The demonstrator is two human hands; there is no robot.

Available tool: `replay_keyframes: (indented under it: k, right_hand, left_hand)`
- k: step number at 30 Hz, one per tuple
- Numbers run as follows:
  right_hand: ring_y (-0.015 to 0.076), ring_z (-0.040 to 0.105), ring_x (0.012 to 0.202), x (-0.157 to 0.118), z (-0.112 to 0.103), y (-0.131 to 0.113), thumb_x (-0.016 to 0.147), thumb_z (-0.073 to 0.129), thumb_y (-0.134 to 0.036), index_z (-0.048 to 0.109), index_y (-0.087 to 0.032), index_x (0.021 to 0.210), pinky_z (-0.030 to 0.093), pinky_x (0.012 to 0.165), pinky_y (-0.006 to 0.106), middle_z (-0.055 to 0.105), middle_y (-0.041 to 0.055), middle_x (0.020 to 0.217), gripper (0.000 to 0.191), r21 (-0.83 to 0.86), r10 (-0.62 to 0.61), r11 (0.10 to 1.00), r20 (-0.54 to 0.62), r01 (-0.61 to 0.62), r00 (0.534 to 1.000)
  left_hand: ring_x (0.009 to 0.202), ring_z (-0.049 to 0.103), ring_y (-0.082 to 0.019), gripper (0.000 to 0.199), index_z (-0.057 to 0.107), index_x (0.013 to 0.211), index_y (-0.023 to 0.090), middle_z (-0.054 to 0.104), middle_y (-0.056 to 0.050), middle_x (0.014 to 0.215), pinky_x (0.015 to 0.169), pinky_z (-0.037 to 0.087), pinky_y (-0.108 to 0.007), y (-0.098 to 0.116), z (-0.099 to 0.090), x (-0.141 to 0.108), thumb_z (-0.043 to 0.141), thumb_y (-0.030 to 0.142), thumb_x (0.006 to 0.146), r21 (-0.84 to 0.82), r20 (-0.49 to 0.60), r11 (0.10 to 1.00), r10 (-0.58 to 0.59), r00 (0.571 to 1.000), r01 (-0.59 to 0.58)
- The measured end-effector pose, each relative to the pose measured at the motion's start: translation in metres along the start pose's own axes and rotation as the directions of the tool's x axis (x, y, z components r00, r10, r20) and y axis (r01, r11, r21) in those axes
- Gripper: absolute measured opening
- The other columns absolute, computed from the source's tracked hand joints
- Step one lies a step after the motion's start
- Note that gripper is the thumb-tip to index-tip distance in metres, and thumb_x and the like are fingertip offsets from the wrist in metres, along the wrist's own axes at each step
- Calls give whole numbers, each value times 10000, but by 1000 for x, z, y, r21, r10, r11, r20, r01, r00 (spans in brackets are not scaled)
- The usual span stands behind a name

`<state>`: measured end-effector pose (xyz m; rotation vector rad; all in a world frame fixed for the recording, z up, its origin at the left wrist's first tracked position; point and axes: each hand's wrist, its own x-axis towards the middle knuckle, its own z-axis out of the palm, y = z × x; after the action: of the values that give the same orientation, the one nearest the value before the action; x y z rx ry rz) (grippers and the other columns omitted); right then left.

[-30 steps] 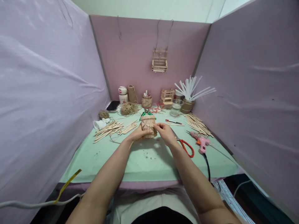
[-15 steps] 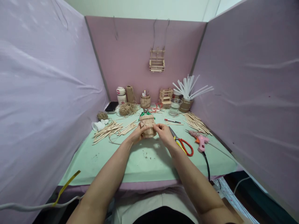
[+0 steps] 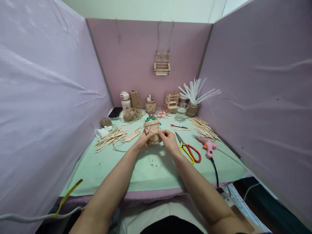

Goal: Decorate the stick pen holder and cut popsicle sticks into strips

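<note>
A small pale wooden cup-shaped piece (image 3: 153,128) stands upright between my hands near the middle of the table. My left hand (image 3: 144,140) is wrapped round its left side, thumb across the front. On the right side of the piece, my right hand (image 3: 167,137) has its thumb and fingertips pinched together against the surface; whatever they pinch is too small to make out. Just behind the piece lie green-handled pliers (image 3: 151,117), partly hidden by it.
Scissors (image 3: 188,150) and a pink glue gun (image 3: 209,146) with a black cord lie to the right. Wooden sticks (image 3: 112,136) are spread at left, more (image 3: 204,128) at right. Behind stand a water cup (image 3: 181,111), twine (image 3: 133,114) and a phone (image 3: 115,112).
The whole view has shifted slightly, with objects a little further left. Both hands keep nearly the same hold on the wooden piece; my right forearm sits slightly left, showing more of the scissors.
</note>
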<state>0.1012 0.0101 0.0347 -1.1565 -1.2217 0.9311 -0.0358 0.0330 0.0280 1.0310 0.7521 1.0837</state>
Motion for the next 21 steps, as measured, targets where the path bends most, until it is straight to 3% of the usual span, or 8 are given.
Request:
replay_keyframes:
  k: [7, 12, 21]
  right_hand:
    - [144, 482, 601, 1, -2, -2, 688, 588, -334, 570, -189, 666, 396, 579, 258, 560, -11, 621, 147, -16, -14, 1000, -54, 13, 998]
    - [142, 456, 611, 4, -4, -4, 667, 646, -377, 552, -199, 672, 382, 600, 266, 534, -25, 638, 201, -36, -53, 998, -75, 50, 996]
    - [140, 422, 600, 5, -3, -1, 657, 679, -415, 534, -209, 682, 359, 569, 260, 512, -28, 631, 254, -42, -78, 996, -69, 75, 995]
  left_hand:
    - [1038, 636, -266, 686, 445, 1269, 234, 605, -120, 1240, 892, 510, -455, -6, -4, 4, 776, 323, 676, 1, -35, 1000, 6, 999, -6]
    - [1043, 635, -271, 721, 437, 1282, 221, 599, -135, 1250, 896, 502, -463, -6, -4, 4, 792, 299, 659, -6, 11, 1000, 5, 1000, -5]
    - [1015, 645, -252, 589, 479, 1258, 219, 626, -113, 1215, 839, 537, -399, -9, -4, 5, 688, 451, 759, -70, -20, 996, -50, 999, 49]
